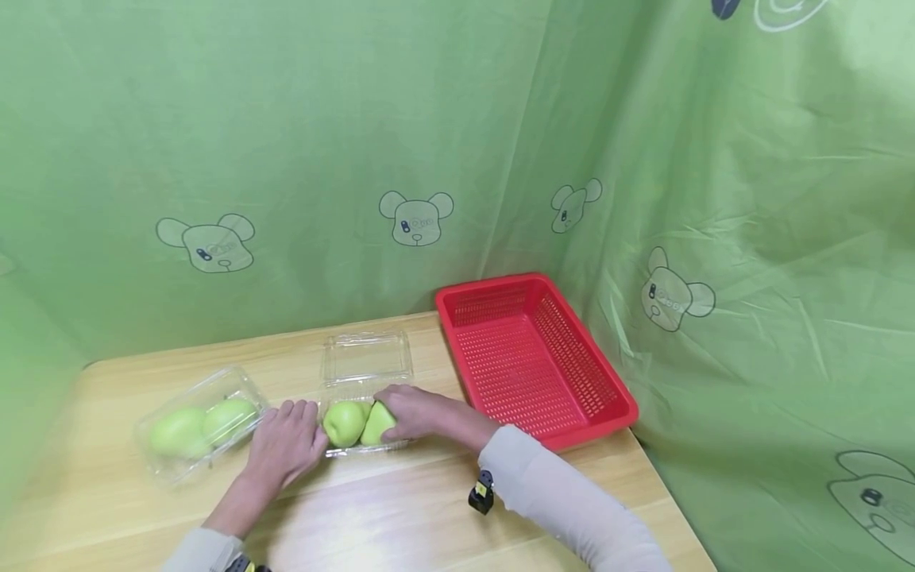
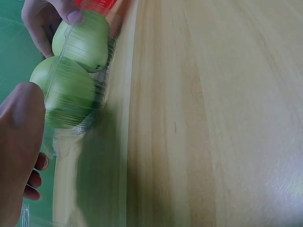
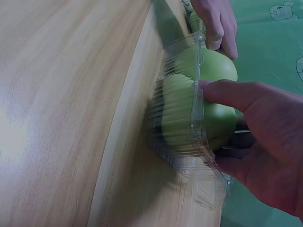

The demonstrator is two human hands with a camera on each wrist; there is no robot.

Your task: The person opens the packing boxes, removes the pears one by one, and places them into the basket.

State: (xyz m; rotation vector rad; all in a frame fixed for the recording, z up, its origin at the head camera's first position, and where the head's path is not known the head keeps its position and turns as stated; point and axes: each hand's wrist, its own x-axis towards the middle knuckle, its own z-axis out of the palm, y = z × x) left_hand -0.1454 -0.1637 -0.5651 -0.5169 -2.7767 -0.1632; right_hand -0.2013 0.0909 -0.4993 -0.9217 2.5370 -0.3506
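Observation:
Two green apples (image 1: 345, 423) sit side by side in an open clear plastic clamshell box (image 1: 372, 450), its lid (image 1: 366, 355) folded back toward the wall. My right hand (image 1: 409, 411) grips the right-hand apple (image 3: 220, 118), thumb on the near side and fingers round the back. At the box's left end, my left hand (image 1: 286, 441) holds the rim; its thumb (image 2: 23, 113) lies against the edge beside the other apple (image 2: 66, 90), its index finger hidden behind. Left of that hand lies a second clear clamshell box (image 1: 171, 477), closed over two green fruits (image 1: 179, 431).
A red perforated plastic basket (image 1: 511, 365) stands at the back right, with bare mesh showing inside. The wooden table (image 1: 386, 516) meets a green curtain (image 1: 322, 159) with printed bear heads at the back and right.

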